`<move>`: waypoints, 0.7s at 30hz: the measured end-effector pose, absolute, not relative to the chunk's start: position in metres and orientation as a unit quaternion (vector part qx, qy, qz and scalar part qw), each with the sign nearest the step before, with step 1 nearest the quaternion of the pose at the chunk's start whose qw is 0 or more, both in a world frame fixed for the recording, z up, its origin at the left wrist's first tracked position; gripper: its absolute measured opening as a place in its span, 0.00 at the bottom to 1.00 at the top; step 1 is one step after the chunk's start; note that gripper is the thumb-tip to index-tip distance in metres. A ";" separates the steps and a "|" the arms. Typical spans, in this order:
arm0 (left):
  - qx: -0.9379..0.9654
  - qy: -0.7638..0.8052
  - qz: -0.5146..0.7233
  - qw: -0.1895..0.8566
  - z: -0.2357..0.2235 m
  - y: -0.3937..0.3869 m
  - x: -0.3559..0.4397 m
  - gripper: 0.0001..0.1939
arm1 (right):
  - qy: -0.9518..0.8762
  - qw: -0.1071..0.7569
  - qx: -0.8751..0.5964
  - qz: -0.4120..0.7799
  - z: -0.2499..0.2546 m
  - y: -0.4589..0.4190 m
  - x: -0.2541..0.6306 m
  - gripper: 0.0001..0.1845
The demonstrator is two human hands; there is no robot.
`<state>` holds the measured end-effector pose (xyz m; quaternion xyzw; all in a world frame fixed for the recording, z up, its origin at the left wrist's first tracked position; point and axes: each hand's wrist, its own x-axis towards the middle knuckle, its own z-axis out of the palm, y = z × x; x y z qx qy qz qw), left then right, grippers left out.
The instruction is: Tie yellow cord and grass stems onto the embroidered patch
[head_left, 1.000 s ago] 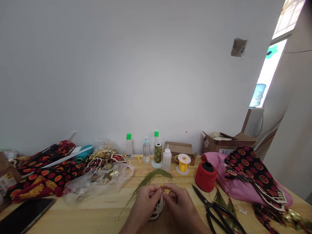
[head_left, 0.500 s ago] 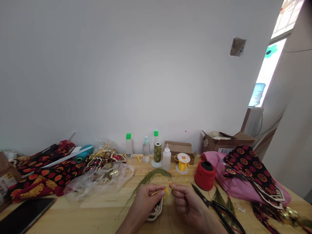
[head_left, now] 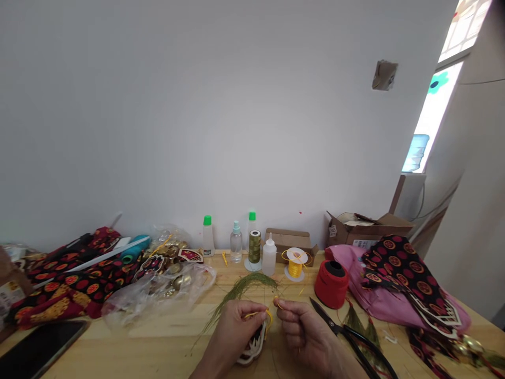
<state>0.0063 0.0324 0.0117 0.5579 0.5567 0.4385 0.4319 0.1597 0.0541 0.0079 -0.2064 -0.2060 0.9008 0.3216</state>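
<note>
The left hand (head_left: 232, 329) closes over a small white openwork ornament (head_left: 252, 350), its fingertips pressed together on a loop of thin yellow cord (head_left: 263, 315) that arches just off the thumb. The right hand (head_left: 303, 329) pinches the free end of that cord between thumb and forefinger, a short curl of it showing above the fingertips.

A second ago the two hands were bunched tightly over the ornament with only a speck of yellow between them. Now they sit a little apart, the right drawn off to its own side, and the cord has opened into a clear loop spanning the gap between the fingers. Over the last half second little shifts; the loop holds its shape and the right hand's pinch stays. My reading is that the cord is being worked through or knotted at the top of the ornament, with the loop not yet pulled tight.

Just beyond the left fingertips lies a bundle of fine green threads (head_left: 240, 289). Close off the right hand's knuckles lie black-handled scissors (head_left: 347, 337), and farther out a red spool of thread (head_left: 332, 284) and a small reel of yellow cord (head_left: 295, 266) on the pale wooden table (head_left: 158, 347).
</note>
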 end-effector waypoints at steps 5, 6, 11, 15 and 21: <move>0.517 0.576 0.487 0.404 0.010 0.038 0.000 0.14 | -0.256 0.282 -0.210 0.900 0.015 0.051 0.161 0.02; 0.513 0.578 0.487 0.406 0.008 0.039 0.000 0.14 | -0.272 0.287 -0.211 0.894 0.017 0.050 0.160 0.04; 0.502 0.564 0.471 0.455 0.003 0.040 0.000 0.16 | -0.472 0.393 -0.315 0.723 0.021 0.045 0.145 0.12; 0.497 0.517 0.475 0.511 0.011 0.036 0.000 0.13 | -0.619 0.420 -0.377 0.546 0.011 0.045 0.135 0.15; 0.512 0.497 0.440 0.545 0.013 0.035 0.003 0.15 | -0.748 0.389 -0.480 0.241 0.006 0.041 0.139 0.11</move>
